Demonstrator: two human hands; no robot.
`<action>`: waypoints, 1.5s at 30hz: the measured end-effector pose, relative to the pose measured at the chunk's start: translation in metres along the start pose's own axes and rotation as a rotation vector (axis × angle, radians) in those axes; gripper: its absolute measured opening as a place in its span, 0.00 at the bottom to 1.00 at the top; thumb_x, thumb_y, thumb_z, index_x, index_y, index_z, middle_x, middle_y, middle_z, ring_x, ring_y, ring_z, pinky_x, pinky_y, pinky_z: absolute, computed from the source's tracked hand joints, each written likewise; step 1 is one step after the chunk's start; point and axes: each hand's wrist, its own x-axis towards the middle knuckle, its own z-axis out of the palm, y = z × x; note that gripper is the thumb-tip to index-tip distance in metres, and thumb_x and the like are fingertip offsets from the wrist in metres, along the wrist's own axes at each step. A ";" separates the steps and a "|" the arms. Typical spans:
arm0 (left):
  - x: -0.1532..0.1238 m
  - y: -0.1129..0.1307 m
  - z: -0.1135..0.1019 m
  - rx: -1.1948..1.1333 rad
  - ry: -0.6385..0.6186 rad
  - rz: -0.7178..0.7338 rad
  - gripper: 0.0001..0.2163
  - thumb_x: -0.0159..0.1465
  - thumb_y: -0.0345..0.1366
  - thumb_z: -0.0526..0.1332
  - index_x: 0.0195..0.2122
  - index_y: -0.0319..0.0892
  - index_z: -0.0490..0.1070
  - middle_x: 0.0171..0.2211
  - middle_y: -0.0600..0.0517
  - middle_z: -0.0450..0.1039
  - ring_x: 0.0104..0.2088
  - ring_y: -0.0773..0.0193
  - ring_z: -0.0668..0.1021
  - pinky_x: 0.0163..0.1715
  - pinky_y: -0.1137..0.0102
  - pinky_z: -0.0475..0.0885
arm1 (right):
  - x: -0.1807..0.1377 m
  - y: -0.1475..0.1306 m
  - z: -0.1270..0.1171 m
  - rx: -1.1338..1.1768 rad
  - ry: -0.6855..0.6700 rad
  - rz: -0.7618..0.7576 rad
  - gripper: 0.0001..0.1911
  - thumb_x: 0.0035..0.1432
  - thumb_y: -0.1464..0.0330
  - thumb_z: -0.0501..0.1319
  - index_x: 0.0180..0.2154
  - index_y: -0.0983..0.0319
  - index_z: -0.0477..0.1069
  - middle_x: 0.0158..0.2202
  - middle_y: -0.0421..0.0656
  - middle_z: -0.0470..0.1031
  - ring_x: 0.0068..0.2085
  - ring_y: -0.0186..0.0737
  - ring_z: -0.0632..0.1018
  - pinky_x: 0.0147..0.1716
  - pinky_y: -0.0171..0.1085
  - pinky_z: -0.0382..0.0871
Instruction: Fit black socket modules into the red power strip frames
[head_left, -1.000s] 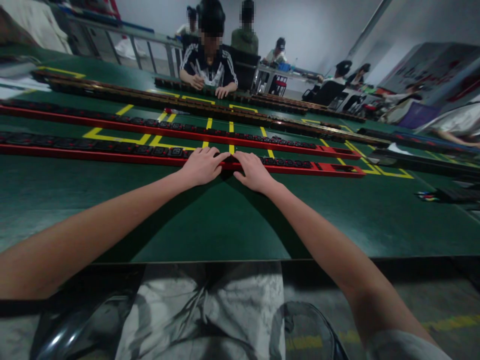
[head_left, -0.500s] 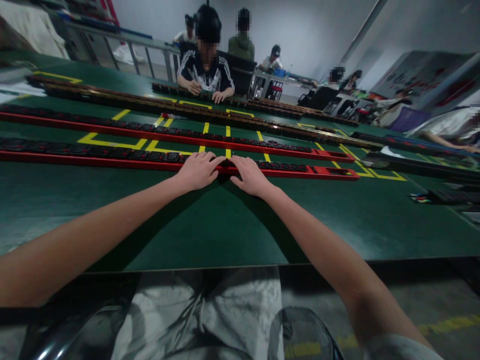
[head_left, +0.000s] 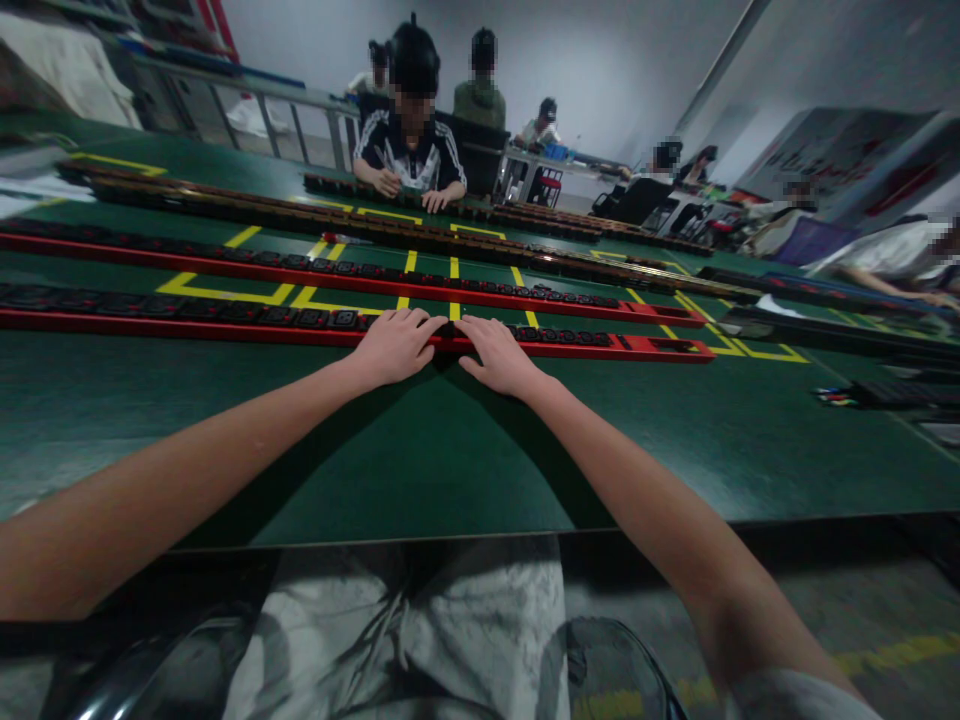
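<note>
A long red power strip (head_left: 570, 345) with a row of black sockets lies across the green table in front of me. My left hand (head_left: 396, 345) is closed over its middle, fingers on top and thumb at the near side. Close beside it, my right hand (head_left: 496, 355) grips the same strip in a mirrored way. The two index fingertips nearly meet at a small dark spot, and what lies under the fingers is hidden. Behind, parallel to this one, runs a second red power strip (head_left: 300, 270), which neither hand touches.
Farther back lie long brown-black strips (head_left: 480, 235). Yellow tape lines (head_left: 225, 293) mark the green table (head_left: 450, 460). A co-worker (head_left: 410, 140) sits opposite, hands on a dark strip. At the right are dark rails (head_left: 817, 330) and a bundle with coloured wire ends (head_left: 836, 397).
Both hands stay at the same place on the near red power strip, with hardly any finger movement. The whole view has shifted very slightly.
</note>
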 end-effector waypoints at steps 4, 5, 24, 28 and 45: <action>0.000 0.000 0.000 0.010 -0.010 -0.008 0.26 0.73 0.42 0.50 0.70 0.39 0.62 0.60 0.39 0.72 0.58 0.45 0.74 0.58 0.54 0.66 | 0.001 0.001 0.001 0.020 0.010 0.001 0.36 0.67 0.64 0.61 0.73 0.62 0.55 0.72 0.54 0.63 0.72 0.58 0.64 0.72 0.63 0.51; 0.000 0.000 0.000 0.008 -0.010 -0.009 0.26 0.73 0.42 0.50 0.70 0.40 0.62 0.60 0.39 0.72 0.58 0.45 0.74 0.58 0.54 0.66 | 0.001 0.001 0.001 0.016 0.006 0.001 0.36 0.66 0.64 0.61 0.72 0.62 0.57 0.71 0.54 0.63 0.72 0.58 0.64 0.72 0.63 0.51; 0.000 0.000 -0.001 0.002 -0.007 -0.006 0.26 0.73 0.43 0.49 0.70 0.40 0.62 0.60 0.39 0.73 0.58 0.45 0.75 0.58 0.53 0.66 | 0.000 -0.002 -0.004 0.030 -0.020 0.004 0.34 0.67 0.64 0.61 0.71 0.63 0.59 0.72 0.55 0.62 0.73 0.57 0.62 0.73 0.61 0.50; 0.000 -0.001 -0.001 -0.015 -0.013 -0.010 0.26 0.73 0.43 0.49 0.71 0.41 0.62 0.60 0.39 0.72 0.59 0.45 0.74 0.58 0.53 0.66 | 0.000 -0.003 -0.005 0.014 -0.026 0.005 0.34 0.67 0.64 0.60 0.71 0.64 0.59 0.72 0.55 0.61 0.73 0.57 0.62 0.73 0.61 0.50; 0.000 -0.001 0.000 -0.021 0.016 -0.032 0.23 0.71 0.41 0.52 0.66 0.39 0.63 0.57 0.39 0.74 0.56 0.46 0.76 0.57 0.55 0.66 | -0.001 -0.003 -0.004 -0.002 -0.005 -0.010 0.34 0.68 0.65 0.62 0.71 0.62 0.59 0.72 0.54 0.63 0.72 0.57 0.64 0.72 0.62 0.52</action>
